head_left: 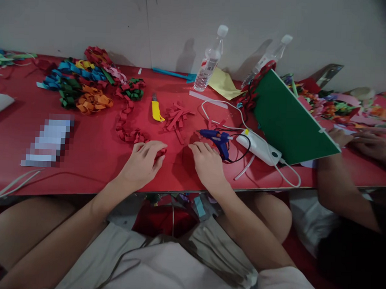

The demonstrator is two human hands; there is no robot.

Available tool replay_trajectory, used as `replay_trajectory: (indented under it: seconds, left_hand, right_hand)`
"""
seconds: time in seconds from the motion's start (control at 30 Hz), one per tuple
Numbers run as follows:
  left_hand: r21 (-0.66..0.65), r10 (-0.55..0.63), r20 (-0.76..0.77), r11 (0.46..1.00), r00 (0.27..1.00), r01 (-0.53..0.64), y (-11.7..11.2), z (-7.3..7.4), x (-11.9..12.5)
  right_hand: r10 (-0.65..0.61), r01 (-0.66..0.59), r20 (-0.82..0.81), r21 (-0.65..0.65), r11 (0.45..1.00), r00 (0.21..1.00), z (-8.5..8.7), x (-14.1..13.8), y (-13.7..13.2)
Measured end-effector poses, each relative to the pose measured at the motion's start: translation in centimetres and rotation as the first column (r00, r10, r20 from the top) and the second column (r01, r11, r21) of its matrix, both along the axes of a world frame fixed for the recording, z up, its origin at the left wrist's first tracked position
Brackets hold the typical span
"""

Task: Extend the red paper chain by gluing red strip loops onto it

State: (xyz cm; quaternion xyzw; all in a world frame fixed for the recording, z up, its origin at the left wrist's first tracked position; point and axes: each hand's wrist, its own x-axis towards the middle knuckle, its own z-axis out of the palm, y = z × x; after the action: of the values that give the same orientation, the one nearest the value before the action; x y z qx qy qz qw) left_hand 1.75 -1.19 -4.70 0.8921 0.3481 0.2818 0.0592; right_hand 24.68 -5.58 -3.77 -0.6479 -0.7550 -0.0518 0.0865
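Note:
My left hand (pixel 142 161) is closed on the end of a red paper chain (pixel 125 124), whose linked loops run back across the table. A bit of red paper shows between its thumb and fingers. My right hand (pixel 209 166) rests low over the table with its fingers bent and drawn together; whatever they may pinch is hidden beneath them. Just behind those fingers lies a blue glue gun (pixel 216 139), its nozzle pointing left. Loose red paper strips (pixel 178 118) are heaped beyond the gap between my hands. A yellow utility knife (pixel 156 111) lies left of the heap.
Coloured paper chains (pixel 83 86) pile up at the back left, beyond a blurred phone (pixel 49 141). Right of me are a white power strip (pixel 259 147), cables and a leaning green board (pixel 290 119). A bottle (pixel 209 64) stands behind. A co-worker's arms (pixel 341 181) are at far right.

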Motion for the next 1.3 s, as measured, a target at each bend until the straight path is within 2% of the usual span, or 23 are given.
replay_trajectory:
  seconds: [0.13, 0.2, 0.27, 0.33, 0.4, 0.5, 0.53, 0.57, 0.63, 0.77, 0.83, 0.9, 0.97, 1.0, 1.07, 1.13, 1.2, 1.3]
  left_hand:
    - [0.102, 0.009, -0.156, 0.995, 0.988, 0.007, -0.1, -0.1, 0.3]
    - [0.141, 0.023, -0.136, 0.990, 0.990, -0.003, -0.3, -0.1, 0.5]
    - [0.159, 0.026, -0.056, 0.987, 0.998, -0.017, -0.7, -0.1, 0.7]
    - [0.129, 0.014, 0.046, 0.991, 0.999, -0.020, -1.2, 0.0, 1.0]
    - [0.018, -0.020, 0.132, 1.000, 0.991, 0.018, -1.8, 0.2, 1.3]
    - [-0.269, -0.046, 0.240, 0.957, 0.970, 0.112, -2.5, 0.5, 1.5]
    - [-0.345, -0.031, 0.284, 0.929, 0.958, 0.132, -2.6, 0.7, 1.5]
    - [-0.400, -0.007, 0.339, 0.904, 0.941, 0.151, -2.7, 0.9, 1.5]
    - [-0.453, 0.043, 0.474, 0.869, 0.879, 0.201, -2.6, 1.3, 1.6]
    - [-0.472, 0.179, 0.711, 0.838, 0.681, 0.273, -2.1, 1.8, 1.8]
    - [-0.482, 0.252, 0.764, 0.834, 0.594, 0.267, -1.8, 2.0, 1.8]
    - [-0.493, 0.277, 0.774, 0.827, 0.569, 0.269, -1.6, 2.1, 1.7]
    - [-0.478, 0.256, 0.761, 0.843, 0.596, 0.248, -1.6, 2.3, 1.4]
    - [-0.446, 0.231, 0.755, 0.867, 0.614, 0.221, -1.7, 2.4, 1.3]
    - [-0.366, 0.172, 0.734, 0.915, 0.657, 0.170, -2.0, 2.6, 1.0]
    - [-0.334, 0.112, 0.712, 0.922, 0.693, 0.194, -2.5, 2.6, 0.7]
    - [-0.372, 0.042, 0.696, 0.875, 0.717, 0.310, -3.1, 2.6, 0.5]
    - [-0.409, -0.115, 0.637, 0.788, 0.762, 0.460, -4.1, 2.6, 0.5]
  right_hand:
    - [0.031, -0.029, -0.056, 0.031, 0.999, 0.998, 0.3, 0.1, -0.1]
    - [0.061, -0.048, -0.171, 0.083, 0.995, 0.983, 0.8, 0.3, -0.2]
    - [0.124, -0.071, -0.345, 0.162, 0.984, 0.931, 1.5, 0.2, -0.4]
    - [0.185, -0.066, -0.533, 0.235, 0.970, 0.826, 2.3, 0.0, -0.9]
    - [0.217, -0.074, -0.711, 0.227, 0.971, 0.669, 3.2, -0.3, -1.6]
    - [0.193, -0.268, -0.913, 0.097, 0.959, 0.360, 4.0, -0.7, -2.7]
    - [0.174, -0.350, -0.945, 0.070, 0.934, 0.278, 4.1, -0.7, -2.9]
    - [0.162, -0.413, -0.960, 0.055, 0.909, 0.228, 4.3, -0.8, -3.1]
    - [0.172, -0.461, -0.956, 0.045, 0.886, 0.239, 4.3, -1.1, -3.2]
    - [0.181, -0.442, -0.909, -0.004, 0.897, 0.375, 3.5, -2.0, -2.9]
    - [0.141, -0.416, -0.916, -0.031, 0.909, 0.375, 2.8, -2.5, -2.6]
    - [0.132, -0.358, -0.914, -0.015, 0.934, 0.384, 1.9, -2.8, -2.2]
    - [0.131, -0.271, -0.898, 0.014, 0.963, 0.421, 1.3, -2.8, -1.9]
    - [0.108, -0.222, -0.899, 0.012, 0.975, 0.424, 1.1, -2.8, -1.7]
    - [0.014, -0.165, -0.934, -0.048, 0.985, 0.357, 0.9, -2.7, -1.3]
    - [-0.073, -0.183, -0.973, -0.115, 0.976, 0.217, 1.0, -2.7, -1.0]
    - [-0.120, -0.231, -0.989, -0.137, 0.963, 0.085, 1.2, -2.7, -0.7]
    - [-0.168, -0.245, -0.985, -0.155, 0.957, -0.034, 1.3, -2.7, -0.3]
